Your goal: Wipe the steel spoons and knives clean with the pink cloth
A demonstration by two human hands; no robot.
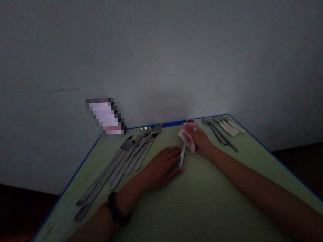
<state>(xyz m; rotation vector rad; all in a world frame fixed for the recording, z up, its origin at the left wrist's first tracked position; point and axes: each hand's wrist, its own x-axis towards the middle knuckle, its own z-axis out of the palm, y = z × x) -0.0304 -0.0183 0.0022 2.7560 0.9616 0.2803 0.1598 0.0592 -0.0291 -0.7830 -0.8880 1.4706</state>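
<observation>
My right hand (200, 139) is closed on a pink and white cloth (188, 134), which is folded around the upper part of a metal piece of cutlery (182, 156). Its flat handle sticks out below the cloth toward me; its head is mostly covered, so its kind is unclear. My left hand (164, 165), with a dark bracelet on the wrist, lies palm down on the table. Its fingers are stretched out and reach the side of the handle, and the thumb is apart below the handle's end.
On the left of the green, blue-edged table (206, 204) lie several long metal utensils (123, 161), spoons and forks among them. Several spoons (217, 131) and white-handled cutlery (227, 127) lie at the right. A blurred-out phone-like object (105, 117) leans by the wall (159, 57).
</observation>
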